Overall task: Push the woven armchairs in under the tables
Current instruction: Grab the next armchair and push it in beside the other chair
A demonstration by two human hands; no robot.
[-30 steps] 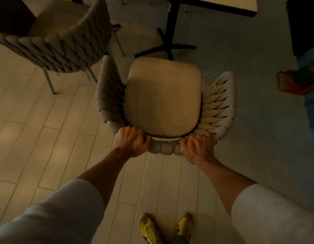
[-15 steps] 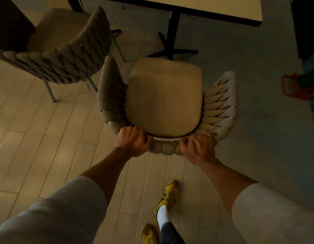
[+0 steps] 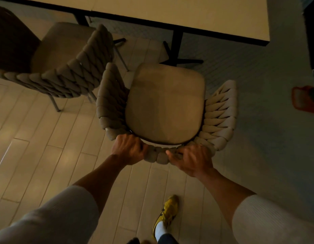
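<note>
A beige woven armchair (image 3: 165,106) with a tan seat cushion stands below me, its front facing the table (image 3: 188,13). My left hand (image 3: 128,150) grips the woven top of its backrest on the left. My right hand (image 3: 191,159) grips the same rim on the right. The chair's front edge lies close to the table's black post and cross foot (image 3: 177,55), a little short of the tabletop edge. A second woven armchair (image 3: 64,62) stands to the left, partly under the table.
The second chair's metal legs (image 3: 54,103) stand close to my chair's left arm. A red object (image 3: 304,99) lies on the floor at the right edge. A dark shape fills the upper right corner. My yellow shoe (image 3: 167,213) is stepping on the pale plank floor.
I have stepped forward with the chair; the table and the second chair have come closer and lower in view. Both hands keep their grip on the backrest.
</note>
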